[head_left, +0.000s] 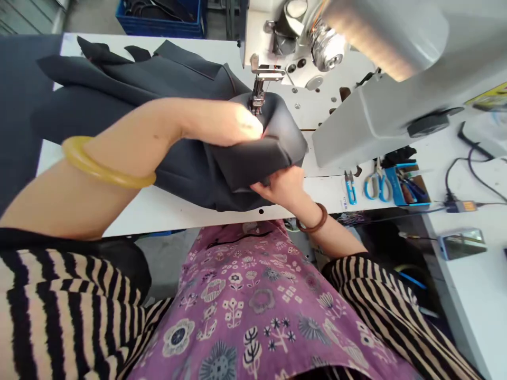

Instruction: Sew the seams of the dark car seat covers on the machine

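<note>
Dark grey fabric, perhaps a garment in the making, lies bunched over the white sewing table. Part of it curls up around the presser foot of the sewing machine. My left hand reaches across the cloth, close beside the foot; its fingers are hidden in the fold. Lower down, my right hand is closed on the near edge of the folded fabric, the thumb showing at the edge and the other fingers partly covered.
The machine's body stands on the right. Near it lie blue thread snips, blue-handled scissors and a small blue tool box. A phone rests farther right. Behind the table is a blue crate.
</note>
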The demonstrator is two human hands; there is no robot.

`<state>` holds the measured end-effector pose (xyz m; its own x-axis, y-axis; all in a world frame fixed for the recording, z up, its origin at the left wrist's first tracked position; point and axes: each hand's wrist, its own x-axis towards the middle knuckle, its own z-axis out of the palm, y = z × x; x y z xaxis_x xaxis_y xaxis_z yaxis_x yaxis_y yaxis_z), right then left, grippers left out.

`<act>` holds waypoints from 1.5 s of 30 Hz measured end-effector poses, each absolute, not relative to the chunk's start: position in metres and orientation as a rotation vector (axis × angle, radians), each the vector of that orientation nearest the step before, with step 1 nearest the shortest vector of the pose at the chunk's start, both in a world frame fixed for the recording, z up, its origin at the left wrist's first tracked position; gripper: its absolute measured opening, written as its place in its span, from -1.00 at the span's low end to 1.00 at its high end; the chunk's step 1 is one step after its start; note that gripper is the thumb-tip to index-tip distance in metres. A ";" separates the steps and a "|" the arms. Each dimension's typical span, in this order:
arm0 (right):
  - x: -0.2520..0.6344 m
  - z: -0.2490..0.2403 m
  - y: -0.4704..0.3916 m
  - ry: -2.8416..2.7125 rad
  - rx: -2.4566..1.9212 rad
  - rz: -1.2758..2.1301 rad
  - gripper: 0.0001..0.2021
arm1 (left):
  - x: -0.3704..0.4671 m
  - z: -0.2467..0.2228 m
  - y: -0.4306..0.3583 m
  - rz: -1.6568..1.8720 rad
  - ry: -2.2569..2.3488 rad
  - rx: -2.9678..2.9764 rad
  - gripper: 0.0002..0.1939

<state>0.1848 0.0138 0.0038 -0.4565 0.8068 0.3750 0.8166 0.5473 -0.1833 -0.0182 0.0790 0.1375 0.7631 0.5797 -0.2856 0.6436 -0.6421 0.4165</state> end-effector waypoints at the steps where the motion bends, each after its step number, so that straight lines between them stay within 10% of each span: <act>1: 0.190 -0.001 0.013 -2.299 -1.365 -0.058 -0.53 | -0.014 0.128 0.080 -0.171 0.910 2.433 -0.51; 15: 0.198 -0.046 0.056 -2.459 -1.194 -0.035 -0.70 | 0.020 0.021 0.043 0.430 1.387 2.812 -0.42; 30: 0.230 -0.077 0.063 -2.467 -1.382 0.038 -0.73 | -0.013 0.095 0.057 -0.047 0.795 3.120 -0.56; 45: 0.228 0.082 0.084 -2.813 -0.646 -0.152 -0.65 | -0.033 0.103 0.065 -0.414 0.881 3.082 -0.34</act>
<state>0.2282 0.0838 0.0824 -0.8701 0.4151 0.2656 0.4413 0.8963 0.0448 -0.0329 0.0651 0.1031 0.8191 0.5301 -0.2192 0.5070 -0.8478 -0.1557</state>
